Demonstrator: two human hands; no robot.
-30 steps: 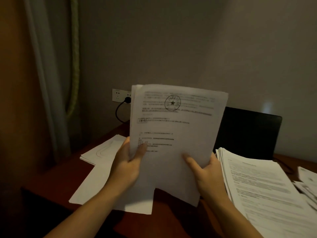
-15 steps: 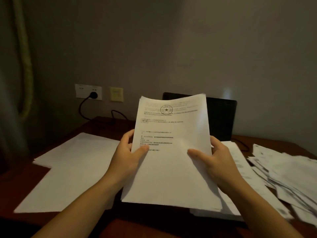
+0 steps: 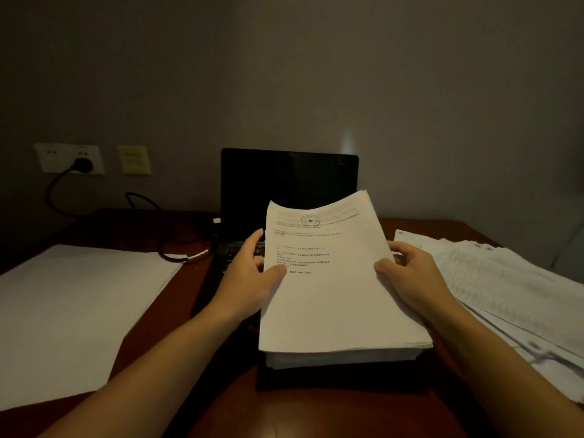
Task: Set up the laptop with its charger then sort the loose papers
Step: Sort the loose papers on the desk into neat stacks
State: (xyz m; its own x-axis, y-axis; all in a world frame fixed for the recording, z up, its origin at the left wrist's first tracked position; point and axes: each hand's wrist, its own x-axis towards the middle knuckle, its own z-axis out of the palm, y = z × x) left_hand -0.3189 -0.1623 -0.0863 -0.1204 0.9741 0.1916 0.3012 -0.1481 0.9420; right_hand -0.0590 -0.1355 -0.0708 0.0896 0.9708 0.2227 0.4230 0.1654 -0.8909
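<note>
Head view: my left hand point(image 3: 252, 273) and right hand point(image 3: 410, 276) each grip a side edge of the paper stack point(image 3: 331, 305), thumbs on top, long axis running near to far. It sits between them, over the open laptop point(image 3: 289, 178). Loose papers point(image 3: 505, 286) lie right, nearer my right hand; a blank pile point(image 3: 72, 305) left. Keyboard mostly hidden; print too dim to read

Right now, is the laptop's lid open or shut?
Open: the laptop has its dark screen upright, its keyboard partly showing behind the held papers.
</note>
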